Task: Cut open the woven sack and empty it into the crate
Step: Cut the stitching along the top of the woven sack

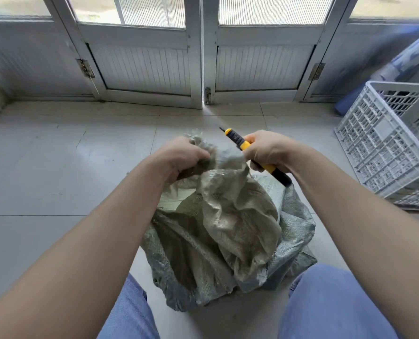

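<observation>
A grey-green woven sack [230, 223] stands crumpled on the tiled floor between my knees. My left hand [181, 155] is shut on the bunched top of the sack, holding it up. My right hand [264, 149] grips a yellow and black utility knife [240, 143] just right of the bunched top, with the blade end pointing up and to the left, away from me. A gap in the sack's folds shows a dark green inside; the contents are hidden. A white lattice plastic crate [384, 140] stands tilted on the floor at the right.
White double doors [203, 57] with a floor bolt close off the far side. Blue fabric [409, 57] lies behind the crate at the right edge. My knees in blue trousers [330, 304] flank the sack. Pale floor tiles [57, 155] stretch to the left.
</observation>
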Motion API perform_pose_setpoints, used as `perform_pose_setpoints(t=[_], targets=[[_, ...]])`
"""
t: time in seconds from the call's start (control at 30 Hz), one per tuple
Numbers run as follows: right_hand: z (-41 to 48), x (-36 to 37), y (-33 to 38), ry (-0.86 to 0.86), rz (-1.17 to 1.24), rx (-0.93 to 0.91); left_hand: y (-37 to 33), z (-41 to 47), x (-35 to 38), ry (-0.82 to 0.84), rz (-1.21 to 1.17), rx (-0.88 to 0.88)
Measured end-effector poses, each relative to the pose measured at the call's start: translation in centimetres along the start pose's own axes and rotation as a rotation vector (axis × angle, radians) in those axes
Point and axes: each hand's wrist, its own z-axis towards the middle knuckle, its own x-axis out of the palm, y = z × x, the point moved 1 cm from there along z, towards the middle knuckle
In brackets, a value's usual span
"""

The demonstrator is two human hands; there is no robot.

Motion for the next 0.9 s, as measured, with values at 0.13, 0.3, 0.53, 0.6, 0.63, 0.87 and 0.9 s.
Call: perform_pose_setpoints(t=[0.13, 0.3, 0.53, 0.6, 0.63, 0.87, 0.9], targets=[[0.1, -0.3, -0.1, -0.050, 0.092, 0.030, 1.4, 0.2, 0.3, -0.029, -0.196, 0.031], [-0.1, 0.1, 0.9, -0.013, 0.229, -0.030, 0.7, -0.9, 1.1, 0.092, -0.406, 0.180], [-0.7, -0.5, 2.4, -0.192, 0.067, -0.176, -0.4, -1.1, 0.7, 0.207, -0.492, 0.142], [-0.6, -0.6, 2.8, -0.214, 0.051, -0.176, -1.0, -1.0, 0.7, 0.074, -0.386, 0.188], [-0.6, -0.7, 2.9, -0.225, 0.036, -0.172, -1.2, -1.0, 0.7, 0.011, -0.334, 0.196], [-2.9, -3.0, 3.7, -0.193, -0.307, -0.197, -0.1, -0.6, 0.3, 0.072, -0.502, 0.049], [-3.4, -3.4, 3.8, -0.162, -0.364, -0.188, 0.0, -0.5, 0.2, 0.084, -0.510, 0.039]])
